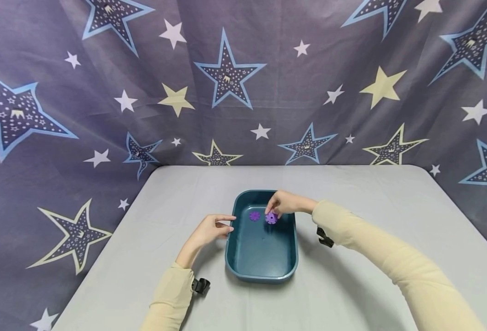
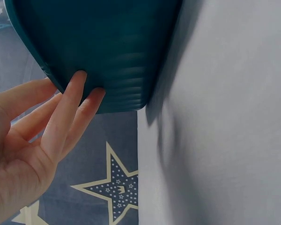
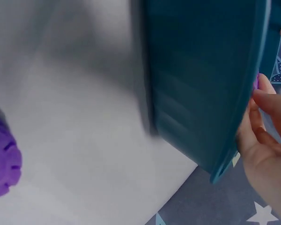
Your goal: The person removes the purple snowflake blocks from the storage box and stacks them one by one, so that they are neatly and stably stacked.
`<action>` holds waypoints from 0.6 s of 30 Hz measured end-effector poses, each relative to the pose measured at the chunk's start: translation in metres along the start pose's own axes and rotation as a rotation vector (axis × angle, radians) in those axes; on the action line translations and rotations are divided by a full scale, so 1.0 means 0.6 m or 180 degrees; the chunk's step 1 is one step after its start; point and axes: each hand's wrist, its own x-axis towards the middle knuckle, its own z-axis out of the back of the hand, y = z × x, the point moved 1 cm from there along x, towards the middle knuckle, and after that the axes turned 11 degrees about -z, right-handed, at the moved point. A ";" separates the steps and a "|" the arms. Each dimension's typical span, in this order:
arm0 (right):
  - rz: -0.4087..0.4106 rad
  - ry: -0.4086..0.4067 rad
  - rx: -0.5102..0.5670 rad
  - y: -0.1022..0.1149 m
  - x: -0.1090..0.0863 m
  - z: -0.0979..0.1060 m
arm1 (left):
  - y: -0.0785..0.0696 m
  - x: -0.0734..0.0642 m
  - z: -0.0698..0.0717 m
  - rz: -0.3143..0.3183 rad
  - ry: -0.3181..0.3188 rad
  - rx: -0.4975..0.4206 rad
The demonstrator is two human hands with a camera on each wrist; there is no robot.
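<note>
A deep teal plastic bin stands on the grey-covered table. Inside it, near the far left, lies a purple notched disc. My right hand reaches over the bin's far right rim and pinches a second purple notched disc, tilted to show its face and centre hole; only a sliver of it shows in the right wrist view. At the bin's left side, my left hand touches the rim with fairly straight fingers. In the left wrist view, two of its fingertips rest against the bin's outer wall.
Purple notched pieces, seemingly stacked, stand on the table right of the bin, hidden from the head view. A star-patterned curtain hangs behind and beside the table.
</note>
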 end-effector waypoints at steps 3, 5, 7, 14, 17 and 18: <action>0.0042 0.0007 0.0052 -0.002 -0.008 0.003 | 0.000 0.001 0.000 0.0001 -0.0002 0.0008; 0.0053 0.0021 0.0112 -0.003 -0.015 0.005 | 0.000 0.001 0.000 -0.0002 -0.0002 0.0016; 0.0068 0.0040 0.0182 -0.004 -0.022 0.006 | -0.001 0.001 0.000 -0.0005 0.0000 0.0018; 0.0208 -0.0013 0.0266 -0.012 -0.045 0.009 | -0.001 0.001 0.000 0.0008 -0.0008 0.0019; 0.0235 -0.0080 0.0305 -0.015 -0.054 0.012 | 0.001 0.002 0.000 0.0010 -0.0001 0.0010; 0.0247 -0.0102 0.0316 -0.015 -0.057 0.014 | 0.002 0.002 0.000 0.0010 0.0003 0.0002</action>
